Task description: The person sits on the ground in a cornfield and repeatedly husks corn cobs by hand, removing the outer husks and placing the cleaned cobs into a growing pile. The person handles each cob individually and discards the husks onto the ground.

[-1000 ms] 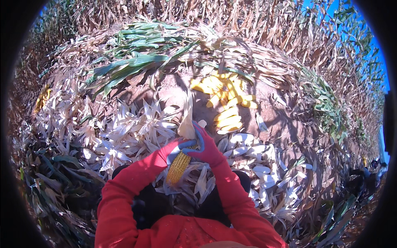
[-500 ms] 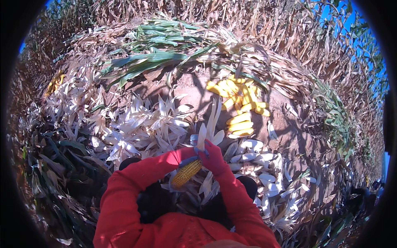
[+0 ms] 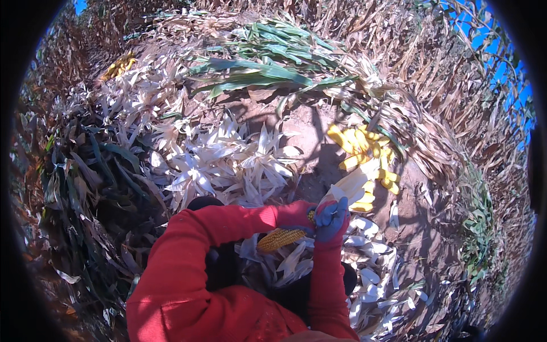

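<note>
Both my hands wear gloves with grey-blue palms and fingers. My left hand (image 3: pixel 297 218) is closed around an ear of corn (image 3: pixel 279 240), whose bare yellow kernels stick out toward the lower left. Pressed against it on the right, my right hand (image 3: pixel 332 219) is closed on the pale husk (image 3: pixel 354 183), which spreads up and away beyond the fingers. A few kernels show between the two hands; the stalk end is hidden by the gloves.
Husked yellow ears (image 3: pixel 359 145) lie heaped on the soil ahead right, with another yellow pile (image 3: pixel 118 65) far left. Pale husks (image 3: pixel 222 162) cover the ground left of centre. Unhusked pale ears (image 3: pixel 370 276) lie by my right knee. Green leaves (image 3: pixel 279 51) and dry stalks stand beyond.
Both hands have moved right with the ear, which lies flatter now. The husk leaves, upright before, now lean to the upper right from my right hand. The view has also shifted.
</note>
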A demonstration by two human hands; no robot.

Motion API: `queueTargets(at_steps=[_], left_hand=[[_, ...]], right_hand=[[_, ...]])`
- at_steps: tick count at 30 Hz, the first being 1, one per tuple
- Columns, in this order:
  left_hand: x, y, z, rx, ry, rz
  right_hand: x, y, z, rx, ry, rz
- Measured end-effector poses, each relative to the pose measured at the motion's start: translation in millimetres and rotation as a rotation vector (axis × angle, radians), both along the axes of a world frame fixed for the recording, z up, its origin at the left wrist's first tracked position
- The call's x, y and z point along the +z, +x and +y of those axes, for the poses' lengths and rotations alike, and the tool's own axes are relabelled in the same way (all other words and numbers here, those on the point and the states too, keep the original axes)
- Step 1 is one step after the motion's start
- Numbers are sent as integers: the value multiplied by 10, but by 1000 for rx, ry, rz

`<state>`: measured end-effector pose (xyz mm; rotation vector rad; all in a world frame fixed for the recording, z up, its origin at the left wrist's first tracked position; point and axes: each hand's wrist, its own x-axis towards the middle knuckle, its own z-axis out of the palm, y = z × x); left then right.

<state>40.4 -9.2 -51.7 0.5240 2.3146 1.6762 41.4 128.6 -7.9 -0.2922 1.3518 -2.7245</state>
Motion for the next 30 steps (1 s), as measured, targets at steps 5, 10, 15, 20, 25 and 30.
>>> queueTargets(at_steps=[5,10,15,20,25,30], left_hand=[[268,98,71,-146,313,-106],[602,328,158,-360,647,-492],[500,283,322,-397,737,-540],[94,34,325,-104,575,-684],[280,16,279,-7,471,-481],[656,-309,-32,83,1060,-537]], right_hand=[[104,-100,231,410,-615,153],[234,105,439,554,-932,89],[274,18,484,556,-910,115],[-356,-321,542,335,-764,-100],[79,-122,491,-13,-372,-163],[-350,-127,427,165,-13,-17]])
